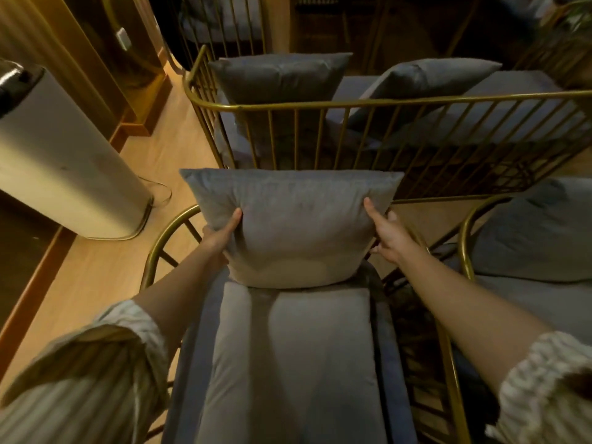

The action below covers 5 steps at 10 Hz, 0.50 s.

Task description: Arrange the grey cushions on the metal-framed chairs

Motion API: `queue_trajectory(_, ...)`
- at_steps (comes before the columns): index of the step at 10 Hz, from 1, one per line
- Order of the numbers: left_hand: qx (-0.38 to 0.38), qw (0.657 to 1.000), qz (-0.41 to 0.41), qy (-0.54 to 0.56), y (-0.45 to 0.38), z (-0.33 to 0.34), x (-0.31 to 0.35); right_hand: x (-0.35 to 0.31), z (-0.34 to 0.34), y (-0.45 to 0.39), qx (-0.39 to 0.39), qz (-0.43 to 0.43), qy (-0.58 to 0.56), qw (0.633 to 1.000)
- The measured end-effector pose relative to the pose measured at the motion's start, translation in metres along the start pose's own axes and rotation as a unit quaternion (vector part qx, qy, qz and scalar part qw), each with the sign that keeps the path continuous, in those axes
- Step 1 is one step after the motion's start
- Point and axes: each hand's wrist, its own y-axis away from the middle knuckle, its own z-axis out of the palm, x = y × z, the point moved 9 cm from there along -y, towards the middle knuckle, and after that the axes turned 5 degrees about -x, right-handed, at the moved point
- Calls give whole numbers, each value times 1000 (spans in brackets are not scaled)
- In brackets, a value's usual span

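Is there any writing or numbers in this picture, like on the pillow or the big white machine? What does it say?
No words or numbers can be read.
The grey cushion, held by the left hand and right hand, is plain, with no label showing.
The white machine shows no words.
The small white plate on the wall is too blurred to tell.

Both bare forearms reach from the lower corners toward the middle of the frame, striped sleeves bunched near the elbows. The left hand (221,235) and right hand (390,238) clasp opposite sides of the grey cushion (294,225), thumbs in front.
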Motion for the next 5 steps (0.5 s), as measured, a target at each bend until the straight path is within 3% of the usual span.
queue_trajectory(2, 68, 997, -35, -28, -18, 2, 2, 2, 4, -12, 62, 16, 56, 996)
queue_trajectory(5, 91, 992, 6, -91, 48, -3, -12, 15, -15, 38, 10, 29, 190, 981)
